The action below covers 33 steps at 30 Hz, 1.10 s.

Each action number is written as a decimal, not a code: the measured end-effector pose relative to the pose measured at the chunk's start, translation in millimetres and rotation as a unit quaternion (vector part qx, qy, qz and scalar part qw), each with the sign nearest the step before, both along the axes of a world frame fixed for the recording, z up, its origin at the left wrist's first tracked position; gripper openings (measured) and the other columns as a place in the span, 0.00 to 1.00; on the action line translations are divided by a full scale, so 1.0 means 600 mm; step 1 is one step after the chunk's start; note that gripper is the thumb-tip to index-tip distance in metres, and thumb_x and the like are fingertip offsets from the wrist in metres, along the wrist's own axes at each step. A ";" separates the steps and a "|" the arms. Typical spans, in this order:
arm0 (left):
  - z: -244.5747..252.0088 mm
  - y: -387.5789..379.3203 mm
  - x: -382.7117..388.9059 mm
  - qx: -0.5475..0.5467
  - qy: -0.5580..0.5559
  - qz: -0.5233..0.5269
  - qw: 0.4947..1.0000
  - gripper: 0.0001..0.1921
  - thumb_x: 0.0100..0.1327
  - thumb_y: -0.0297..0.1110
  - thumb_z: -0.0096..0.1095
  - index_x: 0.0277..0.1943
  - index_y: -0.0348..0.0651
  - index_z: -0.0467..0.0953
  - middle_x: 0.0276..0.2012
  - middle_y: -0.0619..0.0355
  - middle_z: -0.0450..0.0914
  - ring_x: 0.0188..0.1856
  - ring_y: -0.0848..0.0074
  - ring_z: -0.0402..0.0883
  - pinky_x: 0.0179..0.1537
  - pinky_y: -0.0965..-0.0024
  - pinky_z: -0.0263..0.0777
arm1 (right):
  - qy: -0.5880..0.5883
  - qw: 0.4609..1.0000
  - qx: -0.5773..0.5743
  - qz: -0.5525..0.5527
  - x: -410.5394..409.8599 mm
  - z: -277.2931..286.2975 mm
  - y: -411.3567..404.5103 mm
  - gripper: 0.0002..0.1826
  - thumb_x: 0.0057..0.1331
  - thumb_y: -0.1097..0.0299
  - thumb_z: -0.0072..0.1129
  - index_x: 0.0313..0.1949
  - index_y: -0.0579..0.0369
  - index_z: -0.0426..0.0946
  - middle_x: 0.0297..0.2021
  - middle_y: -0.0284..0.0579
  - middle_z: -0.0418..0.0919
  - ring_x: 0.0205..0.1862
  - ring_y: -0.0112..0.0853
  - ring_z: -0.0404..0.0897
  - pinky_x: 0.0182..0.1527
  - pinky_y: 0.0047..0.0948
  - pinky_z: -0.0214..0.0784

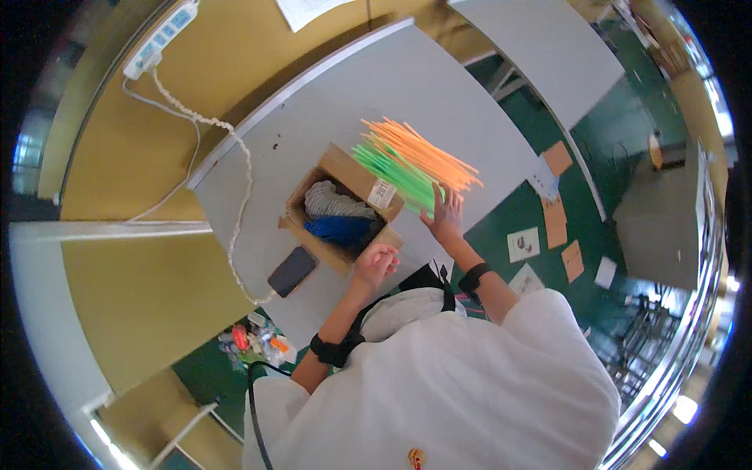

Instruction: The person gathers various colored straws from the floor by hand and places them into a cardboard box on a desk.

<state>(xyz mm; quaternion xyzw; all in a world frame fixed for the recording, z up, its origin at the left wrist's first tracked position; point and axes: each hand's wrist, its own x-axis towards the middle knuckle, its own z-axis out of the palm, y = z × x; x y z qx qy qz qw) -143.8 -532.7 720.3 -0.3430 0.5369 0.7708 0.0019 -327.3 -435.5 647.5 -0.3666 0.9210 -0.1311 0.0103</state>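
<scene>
Loosely curled above the near flap of the cardboard box (336, 154), my left hand (376, 264) shows nothing in its fingers. My right hand (446, 216) has its fingers spread over the near ends of a bundle of thin green sticks (396, 175). Beside that bundle, on its far side, lies a bundle of thin orange sticks (423, 150), partly overlapping it. The box stands with its top flaps apart, and one flap bears a printed label (382, 194). Inside are a grey bundle (332, 201) and a blue bundle (338, 229) of thin strands.
A smartphone (292, 271) lies on the grey table (376, 76), a white cable (239, 217) running from it to a power strip (161, 38) by the wall. Cardboard pieces (555, 222) and papers (523, 244) are on the floor at right. Mixed litter (258, 341) lies below the left edge.
</scene>
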 end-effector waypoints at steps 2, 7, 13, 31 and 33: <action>-0.013 -0.005 0.024 0.006 0.001 -0.039 0.999 0.07 0.57 0.32 0.47 0.37 0.41 0.69 0.27 0.60 0.74 0.26 0.82 0.72 0.28 0.81 0.65 | -0.021 0.999 -0.029 -0.037 0.023 0.005 0.040 0.33 0.50 0.58 0.53 0.54 0.54 0.55 0.48 0.48 0.59 0.52 0.41 0.58 0.54 0.39 0.50; -0.023 -0.003 0.088 -0.010 -0.010 -0.119 0.993 0.08 0.58 0.32 0.46 0.38 0.41 0.69 0.27 0.59 0.75 0.24 0.82 0.73 0.27 0.81 0.66 | -0.043 0.986 -0.089 -0.136 0.153 0.001 0.165 0.22 0.49 0.66 0.50 0.46 0.54 0.63 0.43 0.47 0.62 0.49 0.41 0.61 0.49 0.37 0.56; 0.003 0.047 0.135 -0.022 -0.051 -0.272 0.961 0.08 0.58 0.31 0.44 0.38 0.41 0.69 0.28 0.60 0.75 0.26 0.82 0.73 0.29 0.80 0.67 | -0.124 0.946 -0.061 -0.293 0.435 -0.023 0.357 0.15 0.48 0.69 0.52 0.38 0.53 0.69 0.40 0.46 0.64 0.45 0.40 0.64 0.46 0.36 0.59; -0.147 0.442 0.224 -0.121 -0.085 -0.603 0.784 0.06 0.54 0.29 0.46 0.32 0.40 0.71 0.25 0.62 0.74 0.24 0.85 0.69 0.24 0.83 0.63 | -0.329 0.658 -0.122 -0.666 1.074 -0.051 0.602 0.12 0.50 0.66 0.53 0.36 0.53 0.72 0.38 0.50 0.67 0.43 0.45 0.67 0.45 0.37 0.61; -0.195 0.482 0.236 -0.144 -0.088 -0.616 0.770 0.06 0.55 0.30 0.45 0.33 0.41 0.70 0.25 0.62 0.74 0.24 0.85 0.70 0.24 0.82 0.64 | -0.343 0.647 -0.106 -0.673 1.127 -0.067 0.658 0.12 0.51 0.65 0.53 0.36 0.52 0.72 0.38 0.50 0.67 0.44 0.45 0.67 0.45 0.37 0.62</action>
